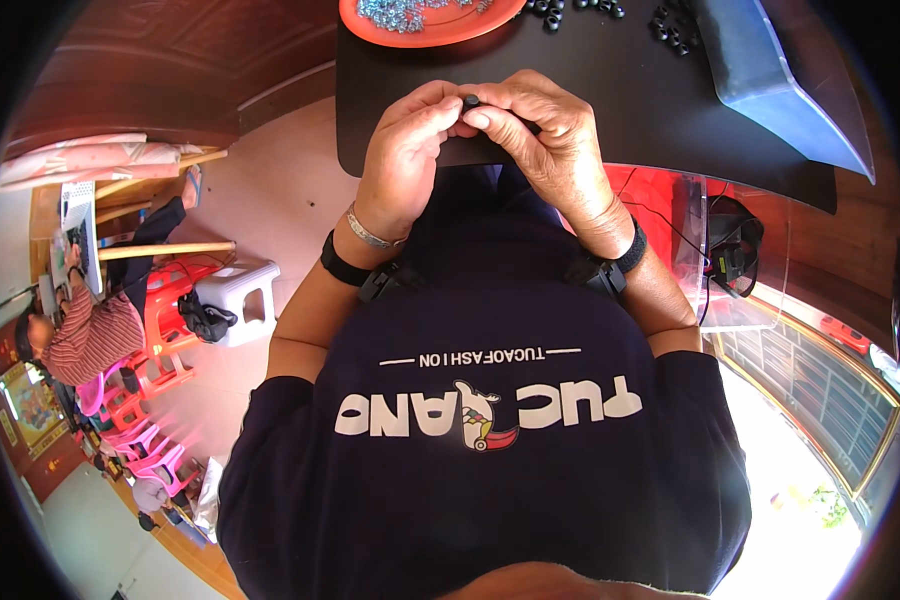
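Note:
Over the near edge of a black table, my two hands meet fingertip to fingertip. Between them is a small black cylindrical piece. My left hand is closed, its thumb and fingers pinching the piece from the left. My right hand is closed too, thumb and forefinger against the piece's other side. Fingers cover most of it, so its full shape is hidden. Just beyond the hands, an orange-red plate holds a heap of small shiny silvery-blue bits.
Several small black round parts lie beyond my right hand, with another cluster farther right. A blue angular bin stands at the table's right. On the left, a person in a striped top sits near red stools and a white stool.

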A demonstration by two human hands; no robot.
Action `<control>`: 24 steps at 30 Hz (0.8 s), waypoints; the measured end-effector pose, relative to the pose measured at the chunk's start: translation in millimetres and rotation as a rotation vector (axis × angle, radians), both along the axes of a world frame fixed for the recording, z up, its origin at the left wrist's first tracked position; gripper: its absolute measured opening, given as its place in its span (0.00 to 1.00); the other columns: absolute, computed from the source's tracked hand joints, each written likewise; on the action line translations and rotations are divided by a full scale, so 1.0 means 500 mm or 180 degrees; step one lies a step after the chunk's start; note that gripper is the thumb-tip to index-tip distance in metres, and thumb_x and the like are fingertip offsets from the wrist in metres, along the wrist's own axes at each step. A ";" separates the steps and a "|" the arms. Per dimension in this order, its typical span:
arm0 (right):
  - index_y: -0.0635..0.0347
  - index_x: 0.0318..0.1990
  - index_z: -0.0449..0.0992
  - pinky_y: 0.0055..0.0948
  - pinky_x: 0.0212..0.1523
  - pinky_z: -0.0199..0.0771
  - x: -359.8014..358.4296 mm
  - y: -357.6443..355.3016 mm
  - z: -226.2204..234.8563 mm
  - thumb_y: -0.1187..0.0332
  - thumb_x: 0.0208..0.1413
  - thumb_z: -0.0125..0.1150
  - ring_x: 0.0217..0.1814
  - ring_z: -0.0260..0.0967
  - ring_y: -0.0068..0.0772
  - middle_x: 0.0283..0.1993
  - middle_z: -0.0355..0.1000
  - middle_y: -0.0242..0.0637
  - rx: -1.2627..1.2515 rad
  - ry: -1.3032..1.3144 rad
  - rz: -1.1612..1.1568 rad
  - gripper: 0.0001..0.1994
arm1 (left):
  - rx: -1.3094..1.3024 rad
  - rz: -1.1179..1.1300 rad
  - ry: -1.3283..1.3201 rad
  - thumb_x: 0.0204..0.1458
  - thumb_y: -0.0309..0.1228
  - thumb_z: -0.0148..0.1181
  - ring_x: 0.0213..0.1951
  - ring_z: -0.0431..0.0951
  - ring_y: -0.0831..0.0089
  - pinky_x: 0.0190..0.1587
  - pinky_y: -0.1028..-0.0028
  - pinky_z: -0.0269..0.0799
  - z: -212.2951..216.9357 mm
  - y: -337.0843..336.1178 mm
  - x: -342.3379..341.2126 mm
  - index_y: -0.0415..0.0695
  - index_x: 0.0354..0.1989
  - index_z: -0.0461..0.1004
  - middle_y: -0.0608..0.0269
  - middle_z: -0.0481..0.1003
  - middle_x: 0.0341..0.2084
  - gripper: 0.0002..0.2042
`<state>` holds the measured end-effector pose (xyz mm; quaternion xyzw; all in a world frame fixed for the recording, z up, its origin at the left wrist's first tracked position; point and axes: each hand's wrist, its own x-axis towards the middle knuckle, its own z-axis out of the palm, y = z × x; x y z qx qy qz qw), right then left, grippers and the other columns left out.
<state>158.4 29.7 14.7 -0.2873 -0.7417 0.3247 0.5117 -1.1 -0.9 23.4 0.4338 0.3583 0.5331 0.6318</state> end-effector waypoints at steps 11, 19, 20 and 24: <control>0.61 0.45 0.76 0.19 0.40 0.73 -0.008 -0.015 0.005 0.78 0.51 0.61 0.36 0.71 0.19 0.32 0.71 0.30 -0.0920 0.0366 0.0254 0.12 | 0.0005 0.0071 -0.0420 0.58 0.34 0.45 0.38 0.70 0.78 0.46 0.75 0.63 -0.015 0.002 -0.005 0.40 0.37 0.70 0.66 0.71 0.32 0.11; 0.60 0.47 0.76 0.20 0.42 0.74 -0.006 -0.012 0.001 0.79 0.51 0.62 0.37 0.71 0.19 0.33 0.70 0.30 -0.0925 0.0383 0.0362 0.14 | -0.0020 0.0179 -0.0193 0.58 0.35 0.46 0.38 0.69 0.79 0.47 0.76 0.63 0.001 0.001 0.008 0.40 0.35 0.70 0.67 0.71 0.31 0.10; 0.60 0.46 0.76 0.20 0.42 0.74 -0.003 -0.012 0.003 0.79 0.51 0.62 0.37 0.71 0.19 0.33 0.70 0.30 -0.0965 0.0382 0.0414 0.13 | -0.0052 0.0201 -0.0170 0.58 0.34 0.46 0.39 0.69 0.79 0.47 0.76 0.63 -0.002 0.002 0.008 0.40 0.34 0.70 0.67 0.71 0.31 0.10; 0.62 0.43 0.76 0.20 0.43 0.74 -0.002 -0.009 -0.003 0.79 0.51 0.61 0.38 0.70 0.18 0.34 0.70 0.30 -0.0823 0.0492 0.0473 0.10 | -0.0020 0.0076 -0.0097 0.57 0.34 0.47 0.39 0.69 0.80 0.46 0.77 0.62 -0.005 0.004 0.004 0.39 0.33 0.70 0.67 0.70 0.31 0.11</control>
